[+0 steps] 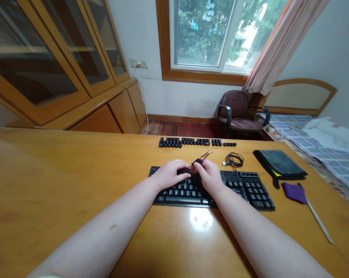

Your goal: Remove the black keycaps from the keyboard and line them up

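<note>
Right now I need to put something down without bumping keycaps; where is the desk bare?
The widest bare patch of the desk is left of the keyboard and the keycaps. A smaller one lies between the forearms, short of the keyboard. Crowded: the left hand and right hand over the keyboard; and rightward, the cable, dark folded item and purple item.

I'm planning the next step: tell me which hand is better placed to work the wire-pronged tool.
Probably the right hand: it appears to hold the wire-pronged tool above the keyboard. The left hand is close by, but its fingertips' grip is unclear.
</note>
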The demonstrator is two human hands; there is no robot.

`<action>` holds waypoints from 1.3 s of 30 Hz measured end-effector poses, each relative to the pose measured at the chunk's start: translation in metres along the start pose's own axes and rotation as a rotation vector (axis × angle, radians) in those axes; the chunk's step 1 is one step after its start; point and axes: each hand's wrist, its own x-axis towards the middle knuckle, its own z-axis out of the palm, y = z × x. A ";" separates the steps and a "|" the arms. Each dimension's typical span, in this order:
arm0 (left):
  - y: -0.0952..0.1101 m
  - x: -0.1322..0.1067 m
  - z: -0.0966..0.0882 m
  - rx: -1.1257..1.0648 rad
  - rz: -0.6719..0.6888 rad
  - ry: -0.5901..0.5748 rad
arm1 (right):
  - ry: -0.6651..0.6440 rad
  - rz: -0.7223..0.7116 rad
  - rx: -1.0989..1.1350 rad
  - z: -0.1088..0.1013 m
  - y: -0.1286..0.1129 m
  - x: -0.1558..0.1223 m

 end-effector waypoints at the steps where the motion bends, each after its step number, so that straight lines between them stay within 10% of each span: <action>1: 0.000 0.000 0.000 -0.017 -0.015 0.020 | 0.035 0.008 0.036 0.001 0.000 0.000; 27: -0.013 0.006 -0.003 -0.604 -0.371 0.215 | -0.094 -0.110 0.200 0.005 0.003 0.002; 31: -0.015 0.005 -0.005 -0.464 -0.398 0.283 | -0.058 -0.046 0.160 0.006 0.001 0.003; 39: -0.028 0.049 -0.017 0.171 -0.478 0.056 | 0.033 -0.035 0.127 0.007 0.002 0.005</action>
